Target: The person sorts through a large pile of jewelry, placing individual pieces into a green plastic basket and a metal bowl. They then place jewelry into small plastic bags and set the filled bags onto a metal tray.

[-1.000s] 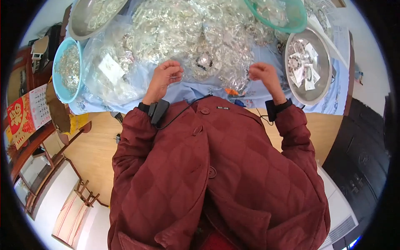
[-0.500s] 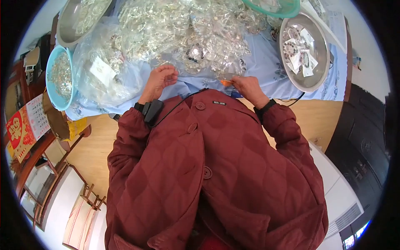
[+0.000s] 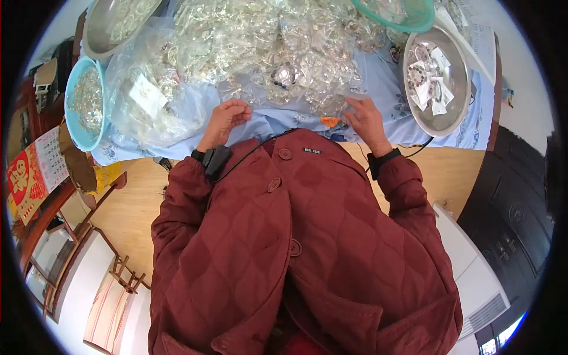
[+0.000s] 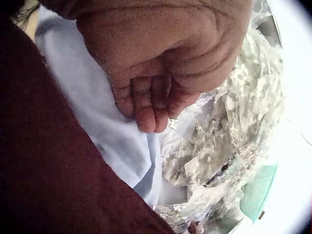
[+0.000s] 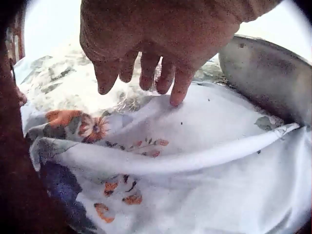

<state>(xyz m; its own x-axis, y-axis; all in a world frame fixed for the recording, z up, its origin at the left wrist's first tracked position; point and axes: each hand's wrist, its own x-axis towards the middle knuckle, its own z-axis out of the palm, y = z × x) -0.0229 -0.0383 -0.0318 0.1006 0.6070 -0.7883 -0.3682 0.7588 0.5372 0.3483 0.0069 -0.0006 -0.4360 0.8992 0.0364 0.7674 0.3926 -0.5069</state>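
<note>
My left hand (image 3: 225, 121) stays at the front edge of the table, its fingers loosely curled and nothing visible in them. In the left wrist view the fingertips (image 4: 152, 124) overlap the blue cloth and the clear packets behind it. My right hand (image 3: 365, 120) is over the cloth right of the packets, with fingers spread and pointing down. The right wrist view shows no object between those fingers (image 5: 178, 92). Beside the right fingertips lies a small orange piece (image 3: 329, 121). A large heap of clear-wrapped jewellery (image 3: 236, 41) spreads beyond both hands, with a dark-beaded bracelet (image 3: 283, 77) at its front.
At right sits a steel bowl (image 3: 455, 115) with carded bracelets; a green basin (image 3: 423, 21) is behind it. On the left are a clear plastic bag (image 3: 177, 118), a light-blue basin (image 3: 71, 127) of small packets and another steel bowl (image 3: 94, 35). Blue floral cloth (image 3: 378, 74) covers the table.
My right hand moved in to the orange piece, touched it, then drew back slightly right with spread fingers. My left hand keeps much the same place and pose.
</note>
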